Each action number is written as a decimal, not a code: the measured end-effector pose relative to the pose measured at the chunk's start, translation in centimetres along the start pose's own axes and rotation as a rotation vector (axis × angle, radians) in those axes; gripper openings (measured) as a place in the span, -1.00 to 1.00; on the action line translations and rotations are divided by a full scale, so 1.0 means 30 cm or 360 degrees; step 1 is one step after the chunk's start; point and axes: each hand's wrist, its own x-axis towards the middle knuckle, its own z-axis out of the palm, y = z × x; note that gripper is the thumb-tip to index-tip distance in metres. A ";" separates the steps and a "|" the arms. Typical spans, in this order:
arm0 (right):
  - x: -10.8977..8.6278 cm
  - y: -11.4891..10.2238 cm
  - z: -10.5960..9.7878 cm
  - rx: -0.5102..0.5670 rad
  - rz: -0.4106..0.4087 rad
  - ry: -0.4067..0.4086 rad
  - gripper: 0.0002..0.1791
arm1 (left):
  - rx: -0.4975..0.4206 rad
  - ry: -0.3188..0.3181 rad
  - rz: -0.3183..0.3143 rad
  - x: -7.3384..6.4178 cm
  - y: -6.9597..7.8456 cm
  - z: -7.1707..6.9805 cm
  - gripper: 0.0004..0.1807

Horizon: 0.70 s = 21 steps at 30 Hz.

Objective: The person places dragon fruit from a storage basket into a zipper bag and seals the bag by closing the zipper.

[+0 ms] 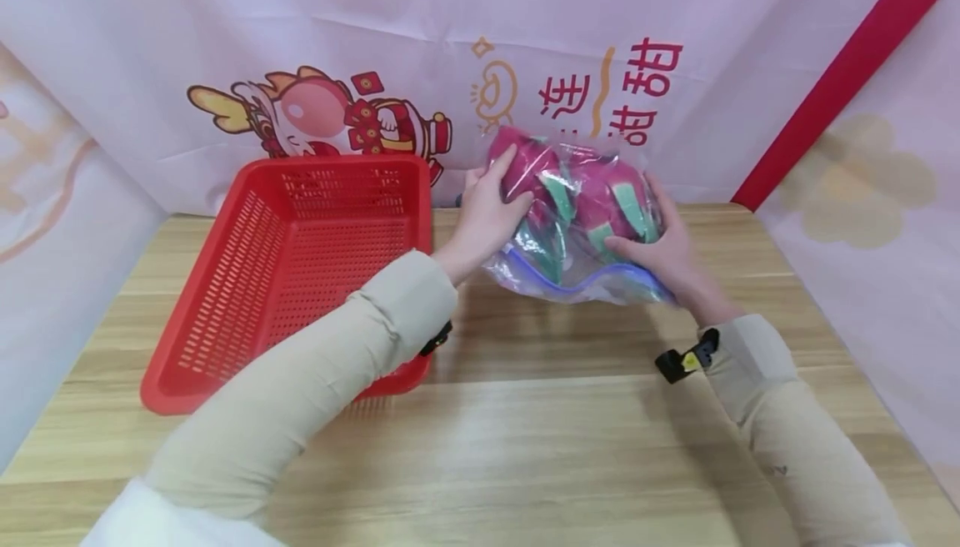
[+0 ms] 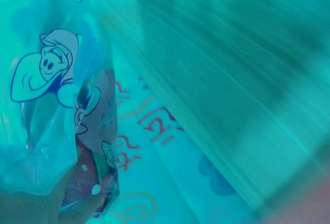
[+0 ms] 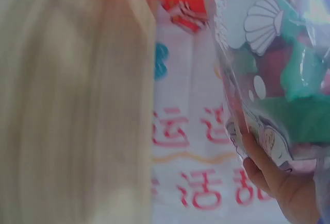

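A clear plastic zip bag [image 1: 577, 213] with a blue-purple zip strip is held up above the table by both hands. Inside it lie pink and green items that look soft; their exact kind cannot be told. My left hand [image 1: 489, 212] grips the bag's left side, thumb and fingers on the plastic. On the opposite side my right hand [image 1: 667, 247] grips it, thumb in front. Close up in the right wrist view, the bag [image 3: 273, 54] shows printed cartoon shapes and a shell, with fingers of the right hand [image 3: 283, 183] at its edge. Printed figures also mark the bag [image 2: 56, 74] in the left wrist view.
A red perforated plastic basket [image 1: 423, 222] stands on the left of the wooden table [image 1: 525, 464], partly behind the left forearm. A printed cloth backdrop [image 1: 420, 22] rises at the table's far edge, with more cloth on both sides.
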 end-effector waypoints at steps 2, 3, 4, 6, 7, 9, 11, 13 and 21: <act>0.005 -0.009 -0.045 -0.0045 0.0009 0.0008 0.13 | -0.0052 0.0029 0.0013 0.008 0.019 0.029 -0.25; 0.007 -0.012 -0.067 -0.0074 0.0026 0.0010 0.12 | -0.0081 0.0043 0.0019 0.012 0.026 0.045 -0.25; 0.010 -0.013 -0.089 -0.0104 0.0037 0.0014 0.11 | -0.0117 0.0055 0.0021 0.017 0.033 0.063 -0.25; 0.014 -0.010 -0.127 -0.0153 0.0066 0.0025 0.10 | -0.0171 0.0077 0.0024 0.029 0.040 0.104 -0.24; 0.015 -0.005 -0.144 -0.0174 0.0080 0.0029 0.10 | -0.0191 0.0086 0.0025 0.035 0.041 0.126 -0.24; 0.017 0.011 -0.169 -0.0200 0.0108 0.0032 0.11 | -0.0222 0.0101 0.0027 0.048 0.037 0.171 -0.24; 0.020 0.038 -0.187 -0.0197 0.0142 0.0026 0.12 | -0.0234 0.0107 0.0028 0.061 0.026 0.213 -0.25; 0.023 0.070 -0.199 -0.0191 0.0184 0.0020 0.13 | -0.0243 0.0108 0.0023 0.072 0.013 0.252 -0.26; 0.033 0.210 -0.195 -0.0217 0.0288 0.0007 0.16 | -0.0230 0.0074 -0.0053 0.101 -0.078 0.377 -0.25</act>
